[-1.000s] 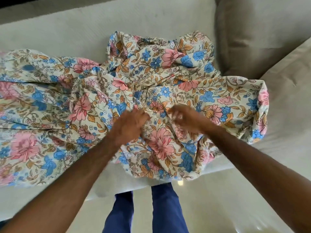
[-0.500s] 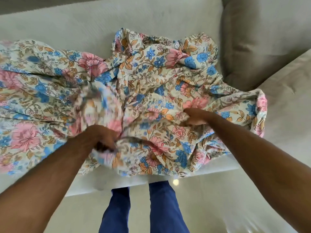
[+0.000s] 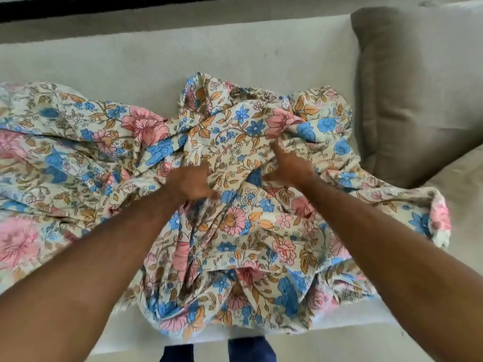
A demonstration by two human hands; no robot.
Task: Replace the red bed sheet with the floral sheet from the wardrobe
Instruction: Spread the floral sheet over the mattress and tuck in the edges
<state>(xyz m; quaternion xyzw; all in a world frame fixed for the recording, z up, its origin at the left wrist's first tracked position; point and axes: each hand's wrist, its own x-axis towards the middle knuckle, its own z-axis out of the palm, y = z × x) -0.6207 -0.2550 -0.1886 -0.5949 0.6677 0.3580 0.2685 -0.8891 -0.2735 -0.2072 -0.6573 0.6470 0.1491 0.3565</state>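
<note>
From the left edge of the frame to the right of centre, the floral sheet (image 3: 109,163) lies in a crumpled heap on the bare pale mattress (image 3: 136,61), and no red sheet is visible anywhere. So I judge that the old sheet is already off and the new one is already brought from the wardrobe. What is left is to open the bundle, spread it flat and fit it over the corners; much of the mattress at the top of the frame is not yet covered. Near the centre, the left hand (image 3: 192,182) is pushed into the folds, its fingers curled down and gathering a fold of the cloth, so it grips the sheet. Just to the right of it, the right hand (image 3: 288,167) rests on the cloth with one finger stretched toward the upper left and the thumb out to the side; whether its other fingers pinch any fabric I cannot tell. At the upper right, a grey-brown pillow (image 3: 418,82) leans beside the heap, just touching the cloth's edge.
</note>
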